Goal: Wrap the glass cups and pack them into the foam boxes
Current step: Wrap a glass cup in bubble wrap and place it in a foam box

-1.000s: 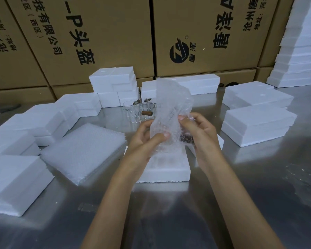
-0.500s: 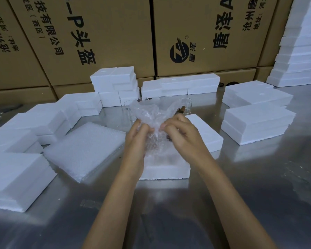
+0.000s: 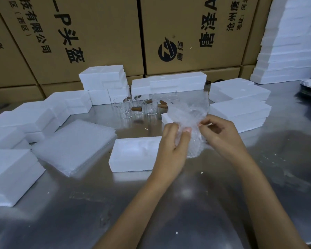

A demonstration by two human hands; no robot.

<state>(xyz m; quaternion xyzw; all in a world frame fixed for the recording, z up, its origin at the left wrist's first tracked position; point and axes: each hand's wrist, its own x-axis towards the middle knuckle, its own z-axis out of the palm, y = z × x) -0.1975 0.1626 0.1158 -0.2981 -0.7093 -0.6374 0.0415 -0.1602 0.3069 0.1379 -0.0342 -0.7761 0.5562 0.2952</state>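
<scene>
Two hands, left (image 3: 171, 141) and right (image 3: 221, 133), pinching bubble wrap (image 3: 188, 115) just right of the open foam box (image 3: 133, 153), likely closing it round a cup.

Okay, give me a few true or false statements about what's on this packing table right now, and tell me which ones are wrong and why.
1. Both hands, left hand and right hand, grip the bubble wrap bundle. True.
2. The open foam box lies right of the right hand. False: it lies left of the left hand.
3. Bare glass cups stand on the metal table behind the hands. True.
4. The stack of bubble wrap sheets sits on a foam box. False: it lies directly on the table.
5. The cardboard cartons are at the back. True.
</scene>
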